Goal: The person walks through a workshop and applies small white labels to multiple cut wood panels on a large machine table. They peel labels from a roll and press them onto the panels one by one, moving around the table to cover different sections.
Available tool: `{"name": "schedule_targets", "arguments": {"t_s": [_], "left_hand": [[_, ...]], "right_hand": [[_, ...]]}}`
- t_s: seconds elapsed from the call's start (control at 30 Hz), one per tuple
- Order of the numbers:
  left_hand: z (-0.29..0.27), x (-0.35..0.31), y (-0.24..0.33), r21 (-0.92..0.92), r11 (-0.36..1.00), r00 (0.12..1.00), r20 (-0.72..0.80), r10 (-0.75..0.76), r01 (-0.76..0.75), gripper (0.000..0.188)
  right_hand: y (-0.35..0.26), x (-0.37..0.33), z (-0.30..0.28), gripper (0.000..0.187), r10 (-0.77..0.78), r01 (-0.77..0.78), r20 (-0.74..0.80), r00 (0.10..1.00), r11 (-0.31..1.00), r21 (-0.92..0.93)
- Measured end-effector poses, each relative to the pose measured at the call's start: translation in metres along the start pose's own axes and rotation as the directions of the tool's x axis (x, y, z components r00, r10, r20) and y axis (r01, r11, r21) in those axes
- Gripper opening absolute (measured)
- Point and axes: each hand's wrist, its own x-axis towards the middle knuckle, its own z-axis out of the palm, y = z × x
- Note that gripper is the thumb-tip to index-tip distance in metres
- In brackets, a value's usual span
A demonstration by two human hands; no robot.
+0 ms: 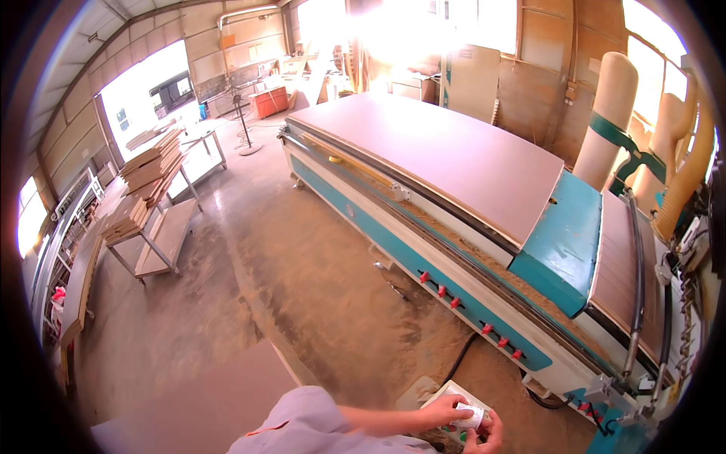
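Low in the head view, a small white rounded object (470, 415) with faint marks is held between both of my hands; its exact kind is too small to tell. My left hand (441, 411), its arm reaching in from the left, has fingers closed on the object's near-left side. From the right and below, my right hand (488, 434) grips its other side with bent fingers. Just beneath the hands is a pale control box (452, 390), mostly covered by them, with a bit of green button (463, 436) showing.
A long teal-and-white machine (484, 333) with red knobs carries a large pale pinkish board (439, 151). A flat panel (219, 393) lies to my left. Beyond the dusty floor (302, 250), stacked boards (151, 170) stand on a cart. Dust bags (609, 113) rise at right.
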Motion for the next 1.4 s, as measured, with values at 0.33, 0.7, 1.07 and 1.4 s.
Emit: {"name": "schedule_targets", "arguments": {"t_s": [0.33,0.7,1.07,1.4], "left_hand": [[0.026,0.01,-0.023,-0.121,0.992,0.999,-0.029,-0.044,0.04,0.037],[0.019,0.005,-0.033,-0.063,0.995,0.99,0.122,-0.071,0.079,0.031],[0.004,0.008,-0.024,0.246,0.961,0.992,-0.028,-0.122,0.125,0.031],[-0.009,0.02,-0.028,0.285,0.958,1.0,0.009,-0.003,0.0,0.024]], "right_hand": [[-0.029,0.001,0.005,0.077,-0.44,0.394,-0.026,0.898,0.828,-0.398],[-0.059,0.0,-0.005,0.055,-0.464,0.348,-0.133,0.876,0.798,-0.492],[-0.048,-0.003,-0.018,0.049,-0.347,0.243,-0.145,0.926,0.845,-0.476],[-0.049,0.002,-0.027,0.046,-0.325,0.225,-0.197,0.925,0.887,-0.403]]}}
